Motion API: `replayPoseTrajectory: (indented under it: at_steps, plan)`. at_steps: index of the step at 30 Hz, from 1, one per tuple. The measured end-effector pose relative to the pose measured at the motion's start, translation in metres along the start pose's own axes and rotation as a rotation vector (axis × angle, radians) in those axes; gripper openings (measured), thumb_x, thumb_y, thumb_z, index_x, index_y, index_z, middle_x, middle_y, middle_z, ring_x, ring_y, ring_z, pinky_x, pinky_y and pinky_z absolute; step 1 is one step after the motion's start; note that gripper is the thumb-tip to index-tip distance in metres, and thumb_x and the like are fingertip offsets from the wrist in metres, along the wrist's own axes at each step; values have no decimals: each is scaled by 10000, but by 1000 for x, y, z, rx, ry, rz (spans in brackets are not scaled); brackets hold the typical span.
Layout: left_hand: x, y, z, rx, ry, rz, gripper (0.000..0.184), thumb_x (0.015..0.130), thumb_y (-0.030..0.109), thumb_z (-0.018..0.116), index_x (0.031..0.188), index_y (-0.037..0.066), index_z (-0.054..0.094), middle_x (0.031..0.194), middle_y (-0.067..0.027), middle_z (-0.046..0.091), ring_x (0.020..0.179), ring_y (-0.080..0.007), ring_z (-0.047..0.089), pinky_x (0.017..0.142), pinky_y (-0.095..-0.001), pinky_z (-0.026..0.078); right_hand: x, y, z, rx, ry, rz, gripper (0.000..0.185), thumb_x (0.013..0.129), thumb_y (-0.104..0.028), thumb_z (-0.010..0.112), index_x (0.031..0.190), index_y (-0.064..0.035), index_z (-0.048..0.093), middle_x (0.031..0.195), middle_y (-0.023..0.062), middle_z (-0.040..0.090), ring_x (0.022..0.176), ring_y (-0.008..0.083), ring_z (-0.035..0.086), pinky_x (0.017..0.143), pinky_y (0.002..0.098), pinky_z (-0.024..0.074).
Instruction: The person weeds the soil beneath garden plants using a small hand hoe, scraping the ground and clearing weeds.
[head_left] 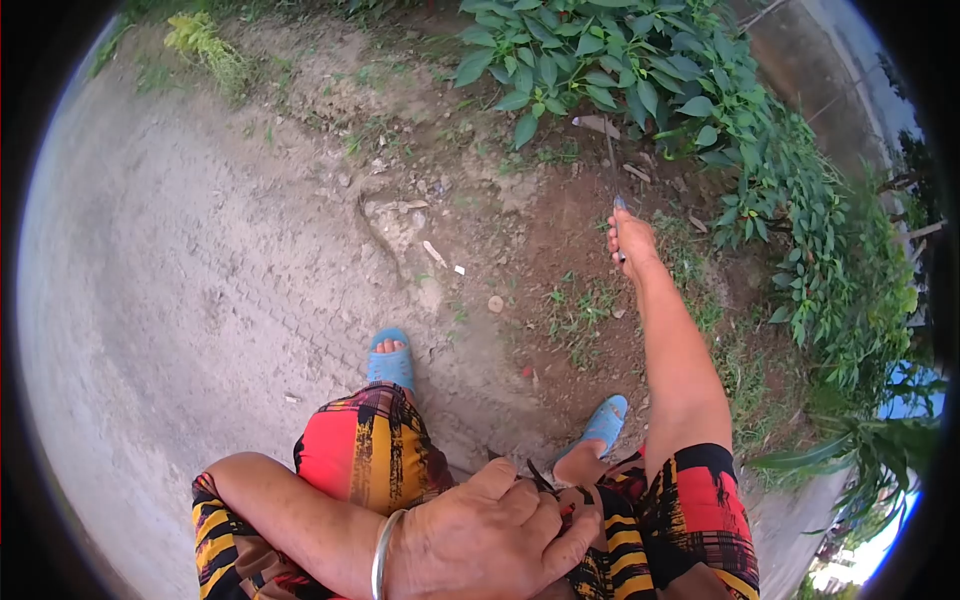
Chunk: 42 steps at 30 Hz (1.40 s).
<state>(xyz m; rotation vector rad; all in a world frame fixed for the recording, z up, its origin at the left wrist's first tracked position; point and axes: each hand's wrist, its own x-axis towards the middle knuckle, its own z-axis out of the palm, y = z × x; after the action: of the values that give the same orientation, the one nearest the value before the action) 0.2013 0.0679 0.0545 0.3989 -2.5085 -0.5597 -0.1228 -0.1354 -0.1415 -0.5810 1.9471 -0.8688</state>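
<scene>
My right hand (632, 240) is stretched forward over the bare soil, its fingers wrapped round the handle of a thin metal tool (613, 165). The tool's far end reaches toward the base of the leafy green plants (600, 60); its tip is hard to make out. Close to my body, my left hand (490, 530) is closed with its fingers bent, a bangle (381, 555) round the wrist. Something dark and thin shows by its fingers, too unclear to name.
Blue slippers (390, 358) are on my feet on the dirt ground (200, 270). Small weeds (580, 320), stones and wood chips lie around. Dense plants run along the right side. A long-leaved plant (810, 455) stands at the lower right.
</scene>
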Motion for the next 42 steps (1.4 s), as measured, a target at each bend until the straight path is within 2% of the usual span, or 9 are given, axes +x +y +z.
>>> replayPoseTrajectory:
  at_steps: [4,6,9,16,19,24,32,40,42]
  plan:
    - [-1,0,-2,1,26,-12,372,746,106,516,1103,14,570,641,0,466,623,-140,481,741,-313,352,8,22,29,-53,-8,137,256,922,-364,491,882,-114,532,576,-50,455,422,56,378,363,246,291]
    - [-2,-1,-4,-1,22,-14,383,751,111,510,1117,16,569,648,0,469,641,-141,484,748,-312,352,8,62,20,-367,71,-141,249,920,-354,493,902,-107,518,572,-38,453,426,59,395,362,235,285]
    - [0,-3,-15,7,-74,-8,371,759,111,501,1111,17,570,654,-1,472,654,-141,485,751,-311,351,-22,55,7,-80,-51,4,249,913,-349,504,905,-100,507,569,-27,453,428,61,405,359,228,284]
    - [-5,-1,-3,-14,-20,-31,347,767,107,496,1094,22,576,659,2,483,652,-140,484,750,-306,349,16,11,42,47,13,-39,227,908,-348,498,888,-121,508,566,-32,456,429,65,399,355,234,279]
    - [-5,-3,-2,1,27,-25,346,766,109,498,1091,24,578,656,3,481,649,-137,481,745,-302,347,5,16,50,-102,-116,67,230,913,-359,496,890,-131,508,563,-35,454,431,72,399,356,245,288]
    - [-3,-2,-5,-11,-15,-31,347,761,115,505,1086,21,581,652,0,477,641,-137,478,737,-303,347,-19,41,25,-152,-143,-6,246,929,-372,487,909,-128,512,576,-38,451,425,55,378,361,229,280]
    - [-2,-1,-1,-5,31,-16,338,751,112,518,1069,19,588,639,0,459,631,-137,469,727,-296,344,-11,45,32,-189,-75,-56,247,927,-365,490,920,-120,519,578,-36,449,419,57,370,357,231,279]
    - [-4,0,-4,-7,11,-32,351,736,103,530,1070,17,591,630,4,445,614,-136,468,731,-295,342,-22,78,-28,-166,48,-108,238,896,-352,533,864,-117,544,548,-28,448,388,64,367,336,235,265]
    - [-2,0,-6,-6,7,-32,351,736,99,531,1072,14,590,629,4,445,610,-137,468,732,-292,341,-9,67,-17,-325,87,-172,350,889,-375,510,930,-42,609,682,92,612,572,210,599,507,347,454]
